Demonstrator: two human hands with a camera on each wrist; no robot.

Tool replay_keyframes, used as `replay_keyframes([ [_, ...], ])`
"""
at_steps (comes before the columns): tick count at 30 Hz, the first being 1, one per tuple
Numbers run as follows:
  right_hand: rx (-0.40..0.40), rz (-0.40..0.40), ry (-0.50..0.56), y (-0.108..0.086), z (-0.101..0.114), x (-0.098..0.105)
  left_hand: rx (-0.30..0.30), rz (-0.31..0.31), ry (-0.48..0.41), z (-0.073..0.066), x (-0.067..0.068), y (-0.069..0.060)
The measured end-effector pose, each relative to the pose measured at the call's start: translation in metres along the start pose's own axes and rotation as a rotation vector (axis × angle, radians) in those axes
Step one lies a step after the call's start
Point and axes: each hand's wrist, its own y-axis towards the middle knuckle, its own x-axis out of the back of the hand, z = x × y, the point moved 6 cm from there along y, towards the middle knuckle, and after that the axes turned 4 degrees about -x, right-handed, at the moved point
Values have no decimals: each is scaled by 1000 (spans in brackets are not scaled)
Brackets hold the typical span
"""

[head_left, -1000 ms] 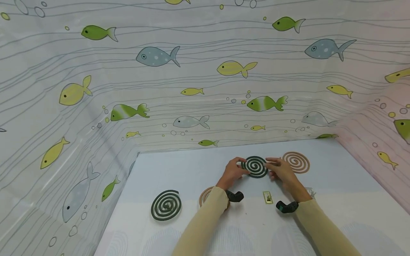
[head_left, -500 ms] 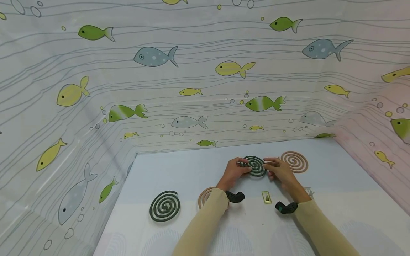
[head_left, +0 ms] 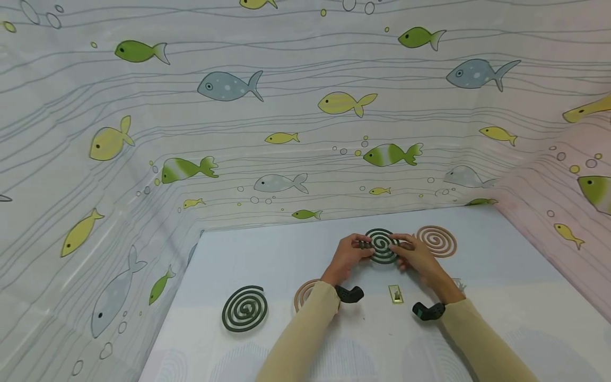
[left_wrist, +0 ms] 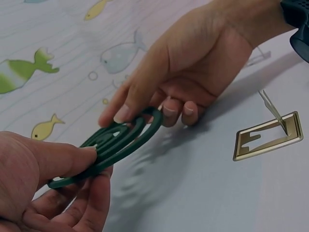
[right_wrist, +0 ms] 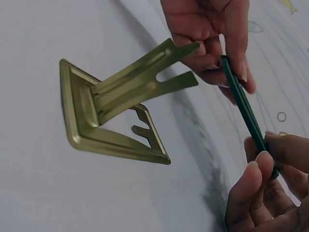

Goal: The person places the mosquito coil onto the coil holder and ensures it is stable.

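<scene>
A dark green mosquito coil (head_left: 382,245) is held above the table by both hands, its shadow falling on the tabletop below. My left hand (head_left: 347,257) pinches its left edge, thumb on top and fingers beneath. On the opposite edge, my right hand (head_left: 420,259) grips the coil between thumb and fingers. In the left wrist view the green coil (left_wrist: 116,150) lies tilted between the two hands; the right wrist view shows it nearly edge-on. Nearer the body, a small gold metal coil stand (right_wrist: 140,82) sits on the table with its forked tab bent up.
Another green coil (head_left: 245,309) lies at the left of the table. One brown coil (head_left: 436,241) rests at the back right; a second brown coil (head_left: 303,293) is partly hidden by the left forearm. A pale thin item (head_left: 460,285) shows beside the right wrist. Fish-patterned sheeting (head_left: 286,154) surrounds the table.
The green coil has shifted slightly between the hands and tilted a little. The right fingers now reach further over its edge. The other coils and the stand stay put.
</scene>
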Motion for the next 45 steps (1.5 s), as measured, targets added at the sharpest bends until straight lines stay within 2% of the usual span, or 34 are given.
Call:
replay_keyframes([
  [11,34,-10,1,-6,6,-3,-6,20,-1,-2,2,-4],
  [18,59,-18,-54,-13,9,-3,-7,39,31,-3,2,-6],
  [25,74,-2,-65,-19,9,-2,-22,70,77,-7,-1,-10],
  [30,88,-5,-89,-24,12,-2,-23,70,96,-8,-3,-13],
  [39,104,-12,-134,-36,16,-1,-26,95,108,-10,-6,-22],
  [45,122,1,-124,-43,16,-2,-46,113,100,-11,-8,-29],
])
